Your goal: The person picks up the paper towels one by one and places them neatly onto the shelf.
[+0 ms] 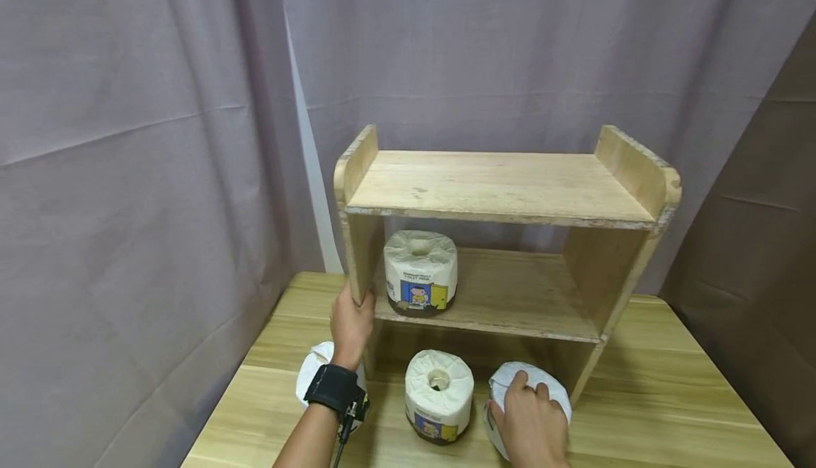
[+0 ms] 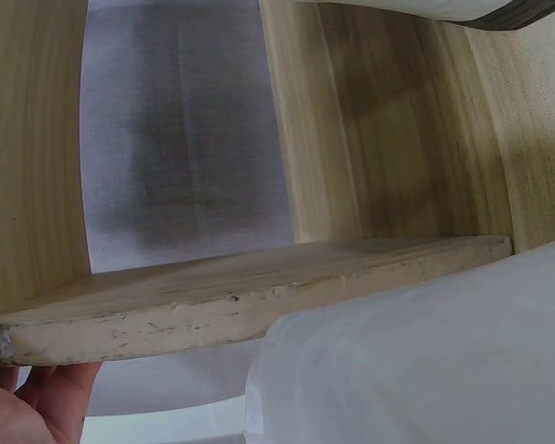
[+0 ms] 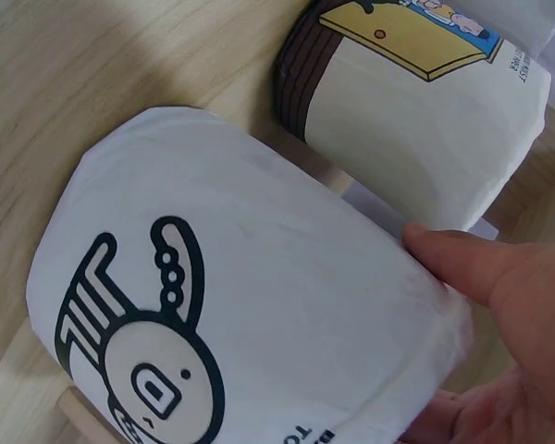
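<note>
A two-tier wooden shelf (image 1: 500,185) stands on the table. My left hand (image 1: 350,326) grips the front edge of its left side panel; the left wrist view shows the fingertips (image 2: 63,393) going behind that panel. At the right, my right hand (image 1: 532,415) holds a wrapped toilet roll (image 3: 287,240) from above, thumb on one side; this roll looks tilted, and a printed cartoon figure shows on its wrapper. Another wrapped toilet roll (image 1: 440,397) stands upright in the middle, before the shelf. One more toilet roll (image 1: 421,284) sits on the middle board, against the left panel.
Partly hidden behind my left wrist, another toilet roll (image 1: 312,369) stands left of the shelf. The light wooden table (image 1: 248,390) ends at its left and right edges. Grey curtains (image 1: 497,50) hang behind and beside it. A cable (image 1: 343,436) runs from the black wrist strap.
</note>
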Demonstrator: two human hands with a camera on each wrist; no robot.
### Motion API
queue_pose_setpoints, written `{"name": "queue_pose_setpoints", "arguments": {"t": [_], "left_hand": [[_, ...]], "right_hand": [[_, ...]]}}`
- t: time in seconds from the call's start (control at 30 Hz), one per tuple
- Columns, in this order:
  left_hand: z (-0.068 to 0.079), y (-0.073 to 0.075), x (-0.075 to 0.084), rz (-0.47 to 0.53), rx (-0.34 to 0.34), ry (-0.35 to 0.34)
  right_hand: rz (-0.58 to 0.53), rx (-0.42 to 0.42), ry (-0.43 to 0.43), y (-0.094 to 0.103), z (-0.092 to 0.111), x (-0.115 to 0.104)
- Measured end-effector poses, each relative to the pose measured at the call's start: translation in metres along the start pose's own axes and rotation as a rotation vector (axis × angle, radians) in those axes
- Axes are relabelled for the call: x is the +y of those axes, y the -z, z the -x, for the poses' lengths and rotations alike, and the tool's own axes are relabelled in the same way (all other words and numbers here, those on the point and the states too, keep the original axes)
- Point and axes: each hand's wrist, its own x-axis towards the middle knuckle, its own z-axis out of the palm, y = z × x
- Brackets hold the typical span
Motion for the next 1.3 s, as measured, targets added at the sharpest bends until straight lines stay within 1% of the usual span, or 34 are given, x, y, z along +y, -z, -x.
{"name": "queue_pose_setpoints", "arguments": {"t": [0.13,0.27,0.47,0.6,0.7,0.87,0.97,1.1,1.3], "left_hand": [[0.002,-0.002,0.001,0.016,-0.004,0.001],[0.003,-0.001,0.001,0.011,-0.003,0.012],[0.003,0.001,-0.002,-0.002,-0.004,0.007],[0.003,0.003,-0.003,-0.005,0.009,0.010],[0.003,0.003,-0.001,0.000,0.005,0.018],[0.000,0.002,0.001,0.003,-0.002,0.016],[-0.001,0.002,0.001,0.004,-0.001,0.017],[-0.001,0.003,0.000,0.006,0.002,0.016],[0.000,0.001,0.001,0.010,0.006,0.011]], "right_hand": [[-0.006,-0.024,-0.010,0.000,0.001,0.002],[-0.018,-0.027,-0.014,0.000,0.002,0.004],[-0.010,-0.015,0.018,0.002,0.003,0.006],[-0.026,-0.048,0.038,0.004,0.004,0.010],[-0.039,-0.061,0.049,0.007,0.005,0.014],[-0.058,-0.034,0.057,0.017,0.005,0.018],[-0.070,-0.037,0.057,0.025,0.004,0.019],[-0.081,-0.041,0.060,0.036,0.005,0.020],[-0.090,-0.010,0.077,0.051,0.007,0.023]]}}
